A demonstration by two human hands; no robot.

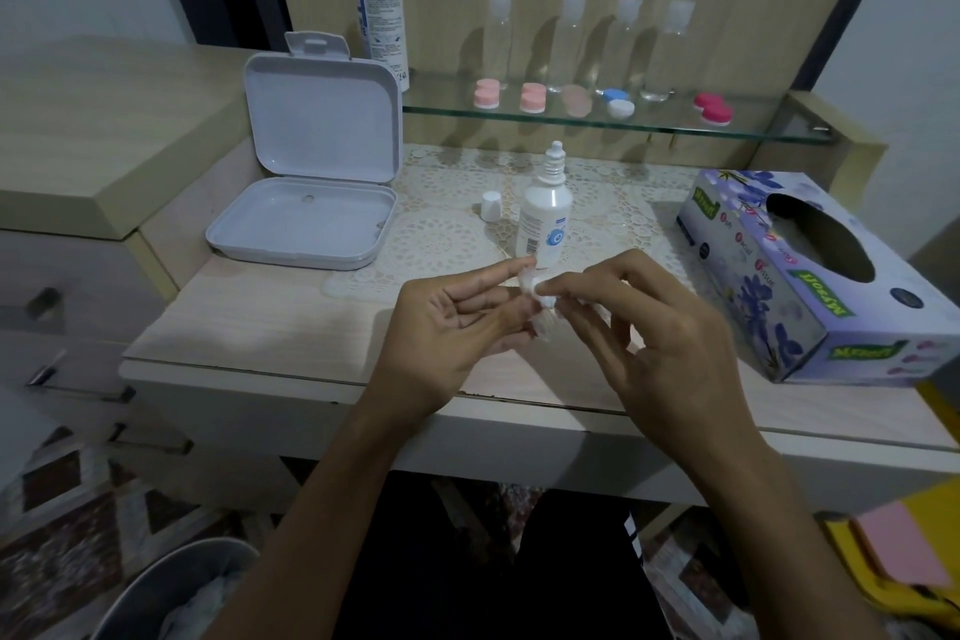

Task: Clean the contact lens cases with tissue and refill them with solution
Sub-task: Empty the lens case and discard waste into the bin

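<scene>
head view: both hands over tabletop (pixel 260 322). left hand (pixel 447 327) and right hand (pixel 649 327) fingers pinch one white tissue wad (pixel 537 299); case inside unclear. one uncapped solution bottle (pixel 545 218) behind. glass shelf (pixel 571 122): five lens cases, four clear bottles.

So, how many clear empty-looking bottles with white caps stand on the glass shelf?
4, in a row along the back of the glass shelf: first bottle, second bottle, third bottle and fourth bottle, left to right. None seems hidden.
</scene>
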